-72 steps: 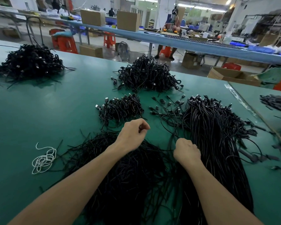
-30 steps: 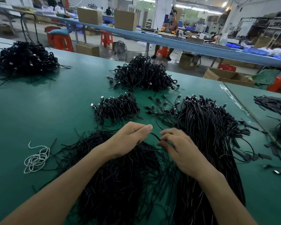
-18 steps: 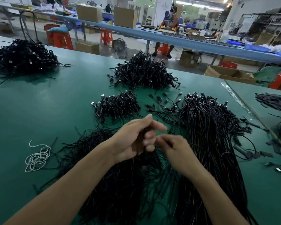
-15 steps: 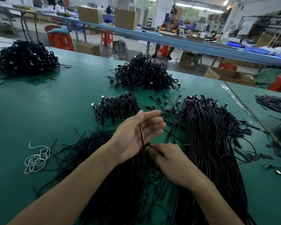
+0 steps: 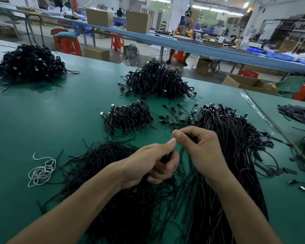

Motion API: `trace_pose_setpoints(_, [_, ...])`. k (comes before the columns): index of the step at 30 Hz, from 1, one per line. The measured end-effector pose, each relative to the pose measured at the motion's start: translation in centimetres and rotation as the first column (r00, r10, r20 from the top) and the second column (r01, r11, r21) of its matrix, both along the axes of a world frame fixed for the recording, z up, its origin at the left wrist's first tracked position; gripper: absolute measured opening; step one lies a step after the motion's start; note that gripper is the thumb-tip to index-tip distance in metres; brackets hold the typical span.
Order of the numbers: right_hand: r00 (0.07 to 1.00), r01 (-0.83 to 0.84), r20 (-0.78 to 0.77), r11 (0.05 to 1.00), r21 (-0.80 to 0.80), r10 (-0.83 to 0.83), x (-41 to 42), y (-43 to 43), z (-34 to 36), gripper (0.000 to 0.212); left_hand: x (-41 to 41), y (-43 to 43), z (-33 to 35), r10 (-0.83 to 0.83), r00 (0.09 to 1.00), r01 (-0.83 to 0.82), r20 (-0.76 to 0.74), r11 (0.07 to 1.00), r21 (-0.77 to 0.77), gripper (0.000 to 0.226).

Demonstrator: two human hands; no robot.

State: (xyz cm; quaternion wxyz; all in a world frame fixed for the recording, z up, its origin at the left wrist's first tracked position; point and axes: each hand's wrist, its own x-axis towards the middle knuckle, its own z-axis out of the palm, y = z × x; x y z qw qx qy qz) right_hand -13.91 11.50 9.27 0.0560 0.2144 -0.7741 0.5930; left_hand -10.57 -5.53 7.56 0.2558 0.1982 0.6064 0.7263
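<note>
My left hand (image 5: pixel 151 164) grips a thin black cable, fingers curled round it, above a loose heap of black ties (image 5: pixel 113 182) on the green table (image 5: pixel 42 124). My right hand (image 5: pixel 199 148) pinches the same cable (image 5: pixel 182 155) just to the right, thumb and forefinger raised. A long bundle of straight black cables (image 5: pixel 236 147) with connectors at its far end lies under and right of my right hand. A small pile of coiled cables (image 5: pixel 128 117) sits just beyond my hands.
Two bigger piles of coiled cables lie at the far middle (image 5: pixel 157 81) and far left (image 5: pixel 28 64). A white string (image 5: pixel 41 170) lies left of the ties. Loose connectors (image 5: pixel 180 113) are scattered ahead. Cardboard boxes (image 5: pixel 250 84), red stools and a conveyor stand beyond the table.
My left hand, open half a second ago with the cable across its palm, has curled round it. My right hand has risen from below the left hand to beside its fingertips.
</note>
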Motion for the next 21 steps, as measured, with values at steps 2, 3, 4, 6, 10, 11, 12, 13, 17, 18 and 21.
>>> trace_pose_setpoints(2, [0.997,-0.062,0.039,0.998,0.003,0.061,0.4,-0.7,-0.6,0.033,-0.3,0.1,0.9,0.034,0.999,-0.038,0.027,0.985,0.169,0.051])
trace_pose_setpoints(3, [0.996,-0.081,0.035,0.994,0.078,0.078,0.5,-0.8,-1.0,0.038,-0.5,0.1,1.1,0.076,0.994,-0.094,0.073,0.951,0.295,0.049])
trace_pose_setpoints(4, [0.996,-0.089,0.028,0.977,0.191,0.085,0.7,-0.8,-1.3,0.04,-0.8,0.1,1.3,0.12,0.982,-0.171,0.143,0.888,0.428,0.047])
trace_pose_setpoints(6, [0.993,-0.117,0.048,0.893,0.435,0.107,1.1,-1.0,-1.7,0.033,-1.7,-0.2,1.3,0.218,0.939,-0.337,0.264,0.731,0.594,0.046])
trace_pose_setpoints(10, [0.98,-0.2,0.106,0.778,0.595,0.171,2.1,-1.0,-1.4,0.035,-2.6,-0.3,-0.5,0.519,0.852,-0.492,-0.07,0.838,0.234,0.043])
trace_pose_setpoints(11, [0.983,-0.18,0.084,0.768,0.615,0.163,2.0,-0.7,-0.9,0.039,-2.5,-0.1,-1.1,0.516,0.823,-0.52,-0.239,0.853,0.049,0.04])
trace_pose_setpoints(12, [0.986,-0.155,0.058,0.753,0.639,0.154,2.0,-0.3,-0.5,0.041,-2.3,0.1,-1.6,0.475,0.792,-0.547,-0.385,0.832,-0.099,0.038])
trace_pose_setpoints(13, [0.989,-0.133,0.036,0.739,0.66,0.146,1.9,0.0,-0.1,0.042,-2.1,0.4,-1.8,0.42,0.759,-0.574,-0.497,0.793,-0.206,0.037])
trace_pose_setpoints(17, [0.995,0.023,-0.089,0.744,0.668,0.05,1.6,1.1,1.4,0.033,-1.7,0.8,-2.1,0.289,0.745,-0.591,-0.602,0.705,-0.393,0.047])
trace_pose_setpoints(18, [0.99,0.074,-0.142,0.764,0.641,0.023,1.5,1.5,2.0,0.036,-1.7,0.6,-2.0,0.289,0.783,-0.558,-0.551,0.717,-0.418,0.05])
trace_pose_setpoints(21, [0.975,0.105,-0.221,0.879,0.466,0.001,0.7,2.5,3.6,0.034,-0.9,-0.4,-1.2,0.283,0.935,-0.34,-0.213,0.886,-0.316,0.058])
